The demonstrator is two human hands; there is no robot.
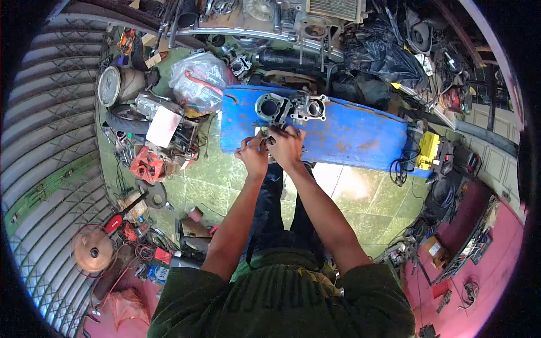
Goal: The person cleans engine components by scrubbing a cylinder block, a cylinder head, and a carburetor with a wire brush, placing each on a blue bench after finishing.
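Both of my hands meet over the front edge of the blue bench (360,132), at a small metal part (265,133). My left hand (252,153) has its fingers closed on the part's left side. Pressed against its right side are the fingers of my right hand (286,146). The fingers hide much of the part, so its shape is unclear. Just beyond my hands on the bench lies a metal cylinder block (273,108) with a round bore. To its right, almost touching, is a second metal engine part (310,107), also with a round opening.
A yellow case (428,151) and black cables (399,169) are at the bench's right end. A plastic bag (197,79) sits left of the bench. Engine parts and a black bag (383,50) lie behind it. A chainsaw-like red tool (114,223) is at lower left.
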